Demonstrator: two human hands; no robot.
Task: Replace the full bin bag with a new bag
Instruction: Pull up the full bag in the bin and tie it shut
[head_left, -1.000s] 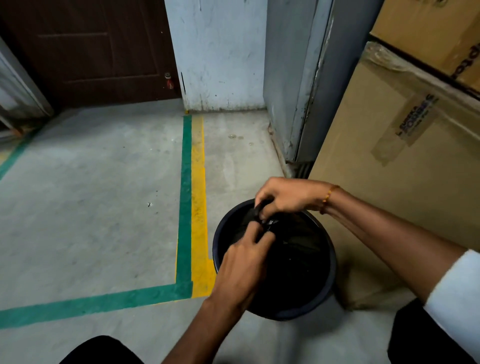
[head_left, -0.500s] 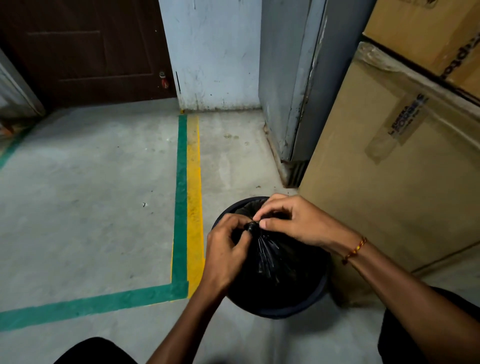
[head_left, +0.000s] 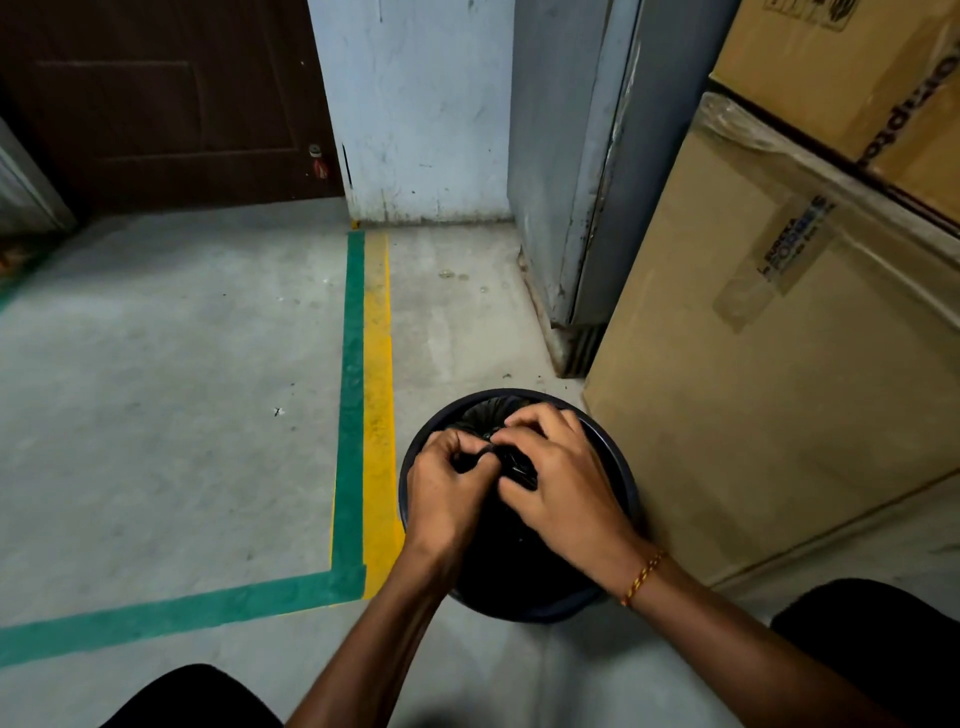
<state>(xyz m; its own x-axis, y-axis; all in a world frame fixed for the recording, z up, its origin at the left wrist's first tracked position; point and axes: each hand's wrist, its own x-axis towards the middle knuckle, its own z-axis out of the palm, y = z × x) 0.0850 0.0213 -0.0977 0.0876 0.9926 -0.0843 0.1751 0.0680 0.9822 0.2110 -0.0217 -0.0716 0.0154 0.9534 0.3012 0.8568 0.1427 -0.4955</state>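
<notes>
Head view: left hand (head_left: 448, 486) and right hand (head_left: 561, 486) pinch bin bag (head_left: 514, 465); box (head_left: 769, 395) label blurred.

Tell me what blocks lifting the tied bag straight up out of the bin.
Nothing visible does. Both the left hand and right hand already grip the gathered neck of the black bag, and the space above the bin is open. The cardboard box stands beside it.

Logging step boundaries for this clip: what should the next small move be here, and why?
Probably cinch the knot tight. Both hands, left hand and right hand, pinch the gathered neck of the black bag, which sits inside the bin, not yet lifted.
</notes>
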